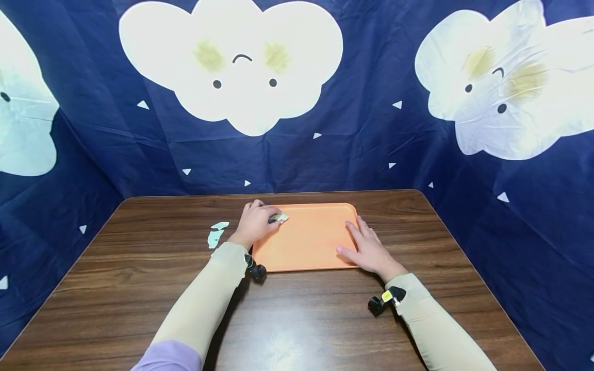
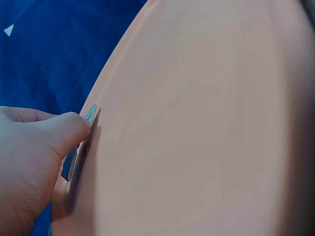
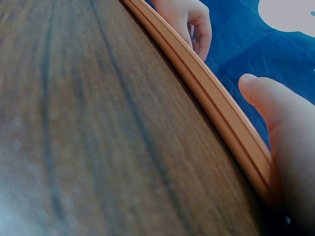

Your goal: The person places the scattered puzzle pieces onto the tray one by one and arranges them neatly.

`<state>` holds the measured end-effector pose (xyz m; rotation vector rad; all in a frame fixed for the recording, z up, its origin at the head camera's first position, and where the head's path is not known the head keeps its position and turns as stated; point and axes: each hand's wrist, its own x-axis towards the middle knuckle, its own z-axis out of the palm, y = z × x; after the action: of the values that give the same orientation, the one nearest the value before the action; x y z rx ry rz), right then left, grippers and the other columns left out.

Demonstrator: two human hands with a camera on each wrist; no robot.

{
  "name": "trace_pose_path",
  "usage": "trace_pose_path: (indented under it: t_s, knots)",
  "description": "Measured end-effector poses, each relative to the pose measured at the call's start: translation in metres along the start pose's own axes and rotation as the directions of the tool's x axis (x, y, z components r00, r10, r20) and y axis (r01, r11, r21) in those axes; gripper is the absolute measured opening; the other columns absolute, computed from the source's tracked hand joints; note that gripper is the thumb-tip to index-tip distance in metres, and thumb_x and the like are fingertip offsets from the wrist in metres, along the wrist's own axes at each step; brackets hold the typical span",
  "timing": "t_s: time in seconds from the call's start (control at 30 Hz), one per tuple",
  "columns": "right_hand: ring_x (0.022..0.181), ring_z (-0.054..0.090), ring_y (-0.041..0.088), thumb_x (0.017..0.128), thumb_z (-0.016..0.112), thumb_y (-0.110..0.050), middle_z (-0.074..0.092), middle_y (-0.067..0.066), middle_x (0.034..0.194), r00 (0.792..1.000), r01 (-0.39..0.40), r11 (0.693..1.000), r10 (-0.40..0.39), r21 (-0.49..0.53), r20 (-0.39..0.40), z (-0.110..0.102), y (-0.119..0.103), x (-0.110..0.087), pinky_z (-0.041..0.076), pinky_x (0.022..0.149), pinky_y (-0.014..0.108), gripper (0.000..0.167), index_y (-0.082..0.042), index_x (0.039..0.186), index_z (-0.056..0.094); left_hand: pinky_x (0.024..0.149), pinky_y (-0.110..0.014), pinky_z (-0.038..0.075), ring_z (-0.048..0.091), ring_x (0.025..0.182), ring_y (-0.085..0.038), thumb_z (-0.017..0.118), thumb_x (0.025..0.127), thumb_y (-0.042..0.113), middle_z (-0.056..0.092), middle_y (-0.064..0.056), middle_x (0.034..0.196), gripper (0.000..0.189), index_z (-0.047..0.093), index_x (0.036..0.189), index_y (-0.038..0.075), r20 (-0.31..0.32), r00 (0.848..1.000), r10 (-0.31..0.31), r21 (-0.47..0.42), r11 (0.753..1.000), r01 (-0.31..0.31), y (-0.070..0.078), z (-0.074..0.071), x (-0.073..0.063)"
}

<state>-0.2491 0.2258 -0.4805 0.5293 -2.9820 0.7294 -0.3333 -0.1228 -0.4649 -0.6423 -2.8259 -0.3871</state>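
Note:
My left hand is over the left side of an orange tray. Between thumb and fingers it pinches a small flat piece, pale green with darker patches. In the left wrist view the thin flat piece shows edge-on, close over the tray surface, and the hand covers part of it. On the tray's right edge rests my right hand, fingers spread and thumb over the near right corner. The right wrist view has its thumb beside the tray's side wall.
Left of the tray, two pale green flat pieces with uneven outlines lie on the dark wooden table. A dark blue cloth with white clouds hangs behind the table and along its sides.

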Motion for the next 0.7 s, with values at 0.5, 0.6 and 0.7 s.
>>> trace_pose_path:
  t_s: [0.5, 0.6, 0.7]
  knots:
    - [0.152, 0.012, 0.045, 0.092, 0.059, -0.061, 0.009, 0.027, 0.165, 1.0, 0.006, 1.0, -0.007, -0.012, -0.012, 0.002, 0.001, 0.0, 0.012, 0.12, 0.058, 0.091, -0.006, 0.158, 0.031, 0.098, -0.05, 0.044, 0.059, 0.112, -0.031, 0.072, 0.094, 0.026, 0.077, 0.006, 0.103, 0.017, 0.079, 0.11, 0.023, 0.044, 0.997, 0.063, 0.085, 0.994, -0.067, 0.008, -0.004, 0.006]
    - [0.152, 0.013, 0.045, 0.092, 0.059, -0.061, 0.009, 0.027, 0.165, 1.0, 0.007, 1.0, -0.007, -0.011, -0.014, 0.002, 0.001, 0.0, 0.013, 0.12, 0.058, 0.091, -0.006, 0.158, 0.031, 0.1, -0.052, 0.044, 0.059, 0.115, -0.032, 0.072, 0.094, 0.026, 0.077, 0.005, 0.101, 0.017, 0.079, 0.11, 0.024, 0.062, 0.997, 0.047, 0.09, 0.995, -0.053, 0.012, -0.005, 0.008]
    - [0.151, 0.013, 0.046, 0.092, 0.059, -0.061, 0.009, 0.027, 0.165, 1.0, 0.007, 1.0, -0.007, -0.006, -0.013, 0.001, 0.002, 0.0, 0.013, 0.12, 0.058, 0.091, -0.006, 0.158, 0.031, 0.101, -0.052, 0.043, 0.058, 0.117, -0.032, 0.072, 0.094, 0.026, 0.077, 0.006, 0.1, 0.017, 0.079, 0.11, 0.024, 0.074, 0.997, 0.024, 0.086, 0.996, -0.031, 0.014, -0.006, 0.009]
